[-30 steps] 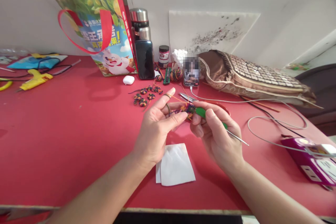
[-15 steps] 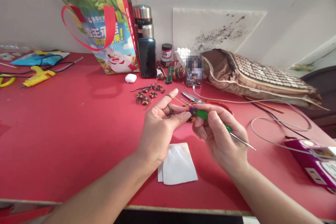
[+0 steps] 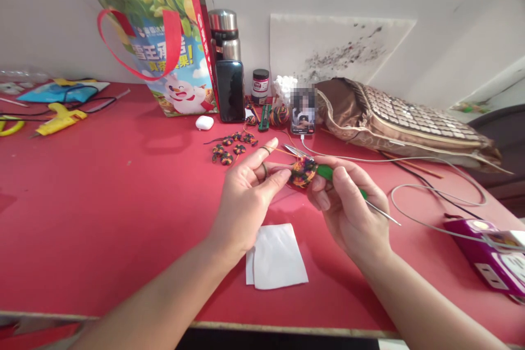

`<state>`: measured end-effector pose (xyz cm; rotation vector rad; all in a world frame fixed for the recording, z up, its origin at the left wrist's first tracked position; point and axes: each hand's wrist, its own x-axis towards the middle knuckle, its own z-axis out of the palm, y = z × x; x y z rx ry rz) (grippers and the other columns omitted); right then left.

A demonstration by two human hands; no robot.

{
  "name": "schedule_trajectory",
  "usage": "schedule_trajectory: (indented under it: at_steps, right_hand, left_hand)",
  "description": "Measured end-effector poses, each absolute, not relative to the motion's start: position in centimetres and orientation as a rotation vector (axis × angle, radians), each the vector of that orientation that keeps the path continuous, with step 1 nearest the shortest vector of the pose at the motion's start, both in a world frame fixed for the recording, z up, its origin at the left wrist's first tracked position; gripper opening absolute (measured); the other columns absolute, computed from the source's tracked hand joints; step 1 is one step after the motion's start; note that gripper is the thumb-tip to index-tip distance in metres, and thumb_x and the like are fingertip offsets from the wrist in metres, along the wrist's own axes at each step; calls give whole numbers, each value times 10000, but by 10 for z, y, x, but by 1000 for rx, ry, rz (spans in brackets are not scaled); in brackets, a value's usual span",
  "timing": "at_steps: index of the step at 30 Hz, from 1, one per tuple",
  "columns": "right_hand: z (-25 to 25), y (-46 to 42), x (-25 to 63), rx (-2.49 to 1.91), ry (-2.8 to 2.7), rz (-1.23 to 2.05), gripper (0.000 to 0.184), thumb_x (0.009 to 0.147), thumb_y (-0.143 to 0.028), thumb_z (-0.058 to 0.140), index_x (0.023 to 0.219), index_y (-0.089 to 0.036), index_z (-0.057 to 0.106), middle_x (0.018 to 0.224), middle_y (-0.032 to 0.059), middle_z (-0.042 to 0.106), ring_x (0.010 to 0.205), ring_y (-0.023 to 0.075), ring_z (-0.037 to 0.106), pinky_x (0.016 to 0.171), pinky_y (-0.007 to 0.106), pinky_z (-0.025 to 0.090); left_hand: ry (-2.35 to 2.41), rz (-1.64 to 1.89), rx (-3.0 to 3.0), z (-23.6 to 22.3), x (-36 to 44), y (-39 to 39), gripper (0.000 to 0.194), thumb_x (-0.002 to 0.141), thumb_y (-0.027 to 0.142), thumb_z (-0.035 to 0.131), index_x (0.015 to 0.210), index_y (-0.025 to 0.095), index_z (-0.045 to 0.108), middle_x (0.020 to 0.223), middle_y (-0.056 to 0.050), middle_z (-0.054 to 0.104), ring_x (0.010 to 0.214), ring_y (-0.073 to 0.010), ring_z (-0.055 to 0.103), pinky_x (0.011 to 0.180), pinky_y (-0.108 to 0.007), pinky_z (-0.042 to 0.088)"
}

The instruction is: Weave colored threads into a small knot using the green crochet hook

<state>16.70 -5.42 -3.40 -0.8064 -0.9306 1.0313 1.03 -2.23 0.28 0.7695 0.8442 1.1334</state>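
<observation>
The left hand pinches the piece's edge between thumb and finger, yarn running off its raised forefinger; if that finger dips, the strand could slacken — or catch on the scissors lying behind. The piece hangs between both hands above the table, so a loose pinch might let it twist. The right hand grips the green hook; drawn back too far, it could drop a loop.
</observation>
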Motion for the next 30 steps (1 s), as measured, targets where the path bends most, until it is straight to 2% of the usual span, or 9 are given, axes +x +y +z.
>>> schedule_trajectory:
  at_steps: [3, 7, 12, 15, 17, 20, 23, 26, 30]
  right_hand:
    - [-33, -53, 167, -831, -914, 1013, 177, 1003, -379, 755, 1082, -248, 847, 731, 10, 684, 549, 109, 510, 519, 279, 456]
    - [-32, -52, 167, -831, -904, 1010, 175, 989, -386, 773, 1069, -250, 850, 729, 9, 683, 538, 104, 500, 515, 277, 458]
    - [-32, -53, 167, -814, -914, 1015, 168, 985, -387, 785, 1066, -261, 860, 723, 9, 691, 536, 101, 502, 512, 268, 456]
    - [-32, -53, 167, -824, -920, 1021, 167, 984, -393, 786, 1063, -268, 862, 719, 9, 690, 536, 105, 496, 511, 275, 456]
    - [-32, -53, 167, -803, -917, 1037, 169, 975, -395, 800, 1064, -267, 866, 718, 8, 691, 537, 103, 496, 514, 273, 448]
    - [-31, -54, 167, -774, -927, 1055, 170, 970, -393, 813, 1067, -266, 871, 721, 8, 698, 544, 103, 512, 519, 271, 446]
    - [-31, -55, 167, -775, -949, 1045, 161, 978, -390, 804, 1066, -271, 869, 721, 8, 706, 546, 108, 527, 517, 271, 448]
    - [-31, -56, 168, -791, -966, 1015, 172, 987, -407, 789, 1074, -274, 855, 720, 7, 712, 529, 111, 518, 507, 277, 446]
    - [-31, -55, 170, -816, -986, 999, 201, 988, -440, 781, 1075, -268, 838, 717, 5, 706, 513, 111, 498, 514, 296, 459]
  left_hand:
    - [839, 1153, 772, 3, 10, -22, 665, 716, 171, 959, 1354, 190, 773, 706, 50, 714, 702, -127, 637, 823, -305, 558]
    - [856, 1175, 806, 3, 9, -22, 569, 764, 168, 909, 1321, 202, 800, 724, 37, 711, 650, -107, 566, 726, -284, 504]
    - [876, 1189, 823, 3, 7, -22, 480, 810, 157, 842, 1287, 206, 820, 725, 41, 684, 556, -70, 413, 573, -268, 360]
    - [885, 1206, 872, 3, 6, -22, 472, 833, 203, 863, 1303, 208, 816, 644, 67, 604, 551, -76, 386, 579, -274, 359]
    - [904, 1206, 915, 2, 5, -21, 466, 849, 239, 876, 1310, 217, 815, 631, 66, 608, 546, -80, 377, 582, -278, 366]
    - [950, 1200, 982, 1, 4, -19, 427, 897, 313, 855, 1316, 239, 817, 712, 21, 720, 533, -87, 397, 542, -288, 334]
    - [960, 1205, 1028, -2, 3, -17, 357, 963, 381, 795, 1291, 245, 829, 917, -56, 833, 536, -94, 481, 527, -298, 334]
    - [928, 1221, 1040, -5, 3, -16, 327, 1006, 434, 746, 1261, 251, 842, 1034, -85, 856, 557, -102, 543, 556, -298, 394]
    - [908, 1248, 1022, -7, 4, -15, 327, 1005, 460, 753, 1243, 255, 844, 1021, -75, 858, 585, -103, 586, 579, -278, 450]
